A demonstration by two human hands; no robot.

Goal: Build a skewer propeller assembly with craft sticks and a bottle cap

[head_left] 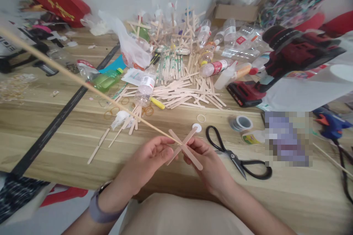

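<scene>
Two flat wooden craft sticks form an X-shaped cross (193,156) just above the table's front edge. My right hand (211,167) is closed on the cross from the right, its thumb and fingers near the crossing. On the other side, my left hand (150,159) has curled fingers and its thumb against the left arms of the cross; its exact grip is partly hidden. A long thin wooden stick (110,100) meets the crossing and slants far up to the left, passing over my left fingertips. Beyond the cross lies a white round cap (196,127).
Black-handled scissors (234,157) lie right of my right hand, near a tape roll (241,123). A red cordless drill (275,62) stands behind. Loose craft sticks (179,91), plastic bottles (146,84) and a yellow-handled tool (157,103) crowd the middle. A blue glue gun (331,123) sits far right.
</scene>
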